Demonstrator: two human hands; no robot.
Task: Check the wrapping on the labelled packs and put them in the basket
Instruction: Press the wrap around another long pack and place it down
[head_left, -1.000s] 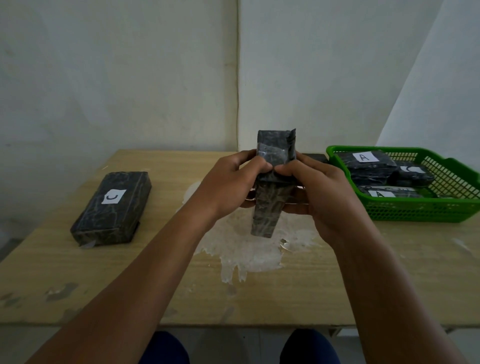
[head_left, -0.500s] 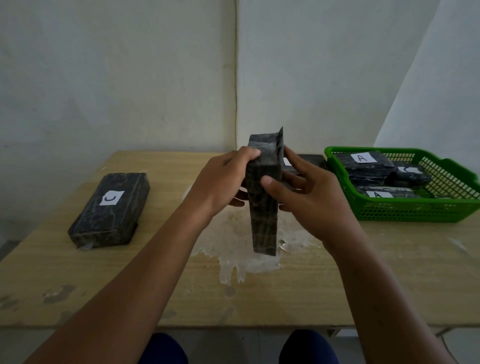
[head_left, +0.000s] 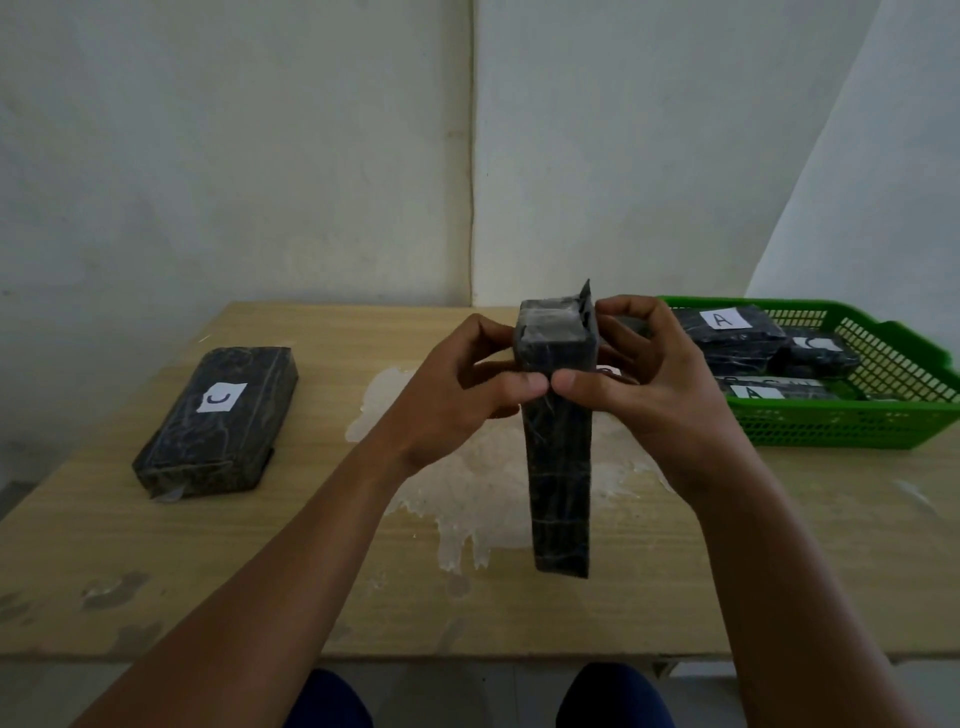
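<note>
A dark marbled pack (head_left: 561, 467) stands upright on end above the table's middle, its narrow side toward me and a loose flap of wrap sticking up at its top right corner. My left hand (head_left: 457, 387) grips its upper left side, thumb across the front. My right hand (head_left: 649, 379) grips the upper right side, thumb tip meeting the left thumb. A second pack (head_left: 218, 421), labelled with a C-like mark, lies flat on the left of the table. The green basket (head_left: 841, 431) at the right holds several packs, two labelled A (head_left: 724, 332).
The wooden table (head_left: 156, 561) has a pale rough patch (head_left: 467, 483) in its middle, under the held pack. White walls meet in a corner behind. My knees show below the table's front edge.
The pack turned so its narrow side faces me and came nearer. My right hand, open beside it half a second ago, now grips its upper part with both thumbs meeting in front.
</note>
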